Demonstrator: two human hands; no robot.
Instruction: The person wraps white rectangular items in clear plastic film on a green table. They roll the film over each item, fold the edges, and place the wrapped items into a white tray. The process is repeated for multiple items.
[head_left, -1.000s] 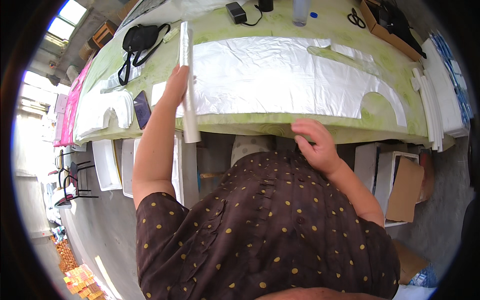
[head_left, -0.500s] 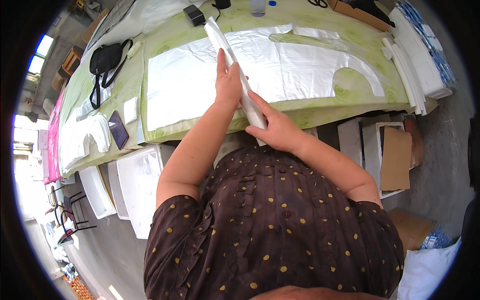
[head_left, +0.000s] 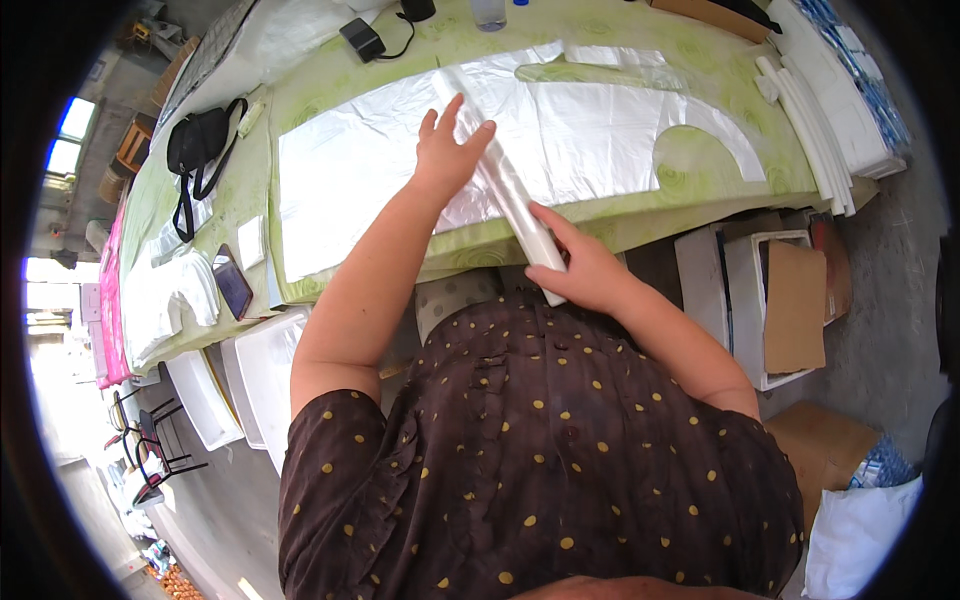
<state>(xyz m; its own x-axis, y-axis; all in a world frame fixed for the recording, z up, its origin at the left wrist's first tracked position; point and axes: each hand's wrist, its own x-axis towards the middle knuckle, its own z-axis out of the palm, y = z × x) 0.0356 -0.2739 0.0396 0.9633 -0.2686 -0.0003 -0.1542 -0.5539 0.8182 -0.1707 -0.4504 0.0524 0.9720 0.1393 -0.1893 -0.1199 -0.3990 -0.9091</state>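
A long, narrow roll of shiny white plastic film point(head_left: 518, 200) slants from the table toward my body. Near its lower end, my right hand point(head_left: 590, 268) is closed around it, thumb on one side and fingers on the other. My left hand point(head_left: 452, 155) is open beside the upper part of the roll, fingers spread and thumb side against or very near it. Under the roll's upper end lies a flat white plastic sheet point(head_left: 350, 190) with a curved cut-out at its right end.
A green patterned cloth covers the table point(head_left: 300, 85). On it are a black bag point(head_left: 200, 140), a phone point(head_left: 232, 280), folded white plastic point(head_left: 180, 305), a black adapter point(head_left: 362, 40) and white rolls point(head_left: 805, 140). White bins point(head_left: 205, 400) and a cardboard piece point(head_left: 795, 305) stand below the table edge.
My left hand has spread its fingers away from the roll. The roll's lower end and my right hand have shifted slightly right, and the upper end has dropped toward the sheet.
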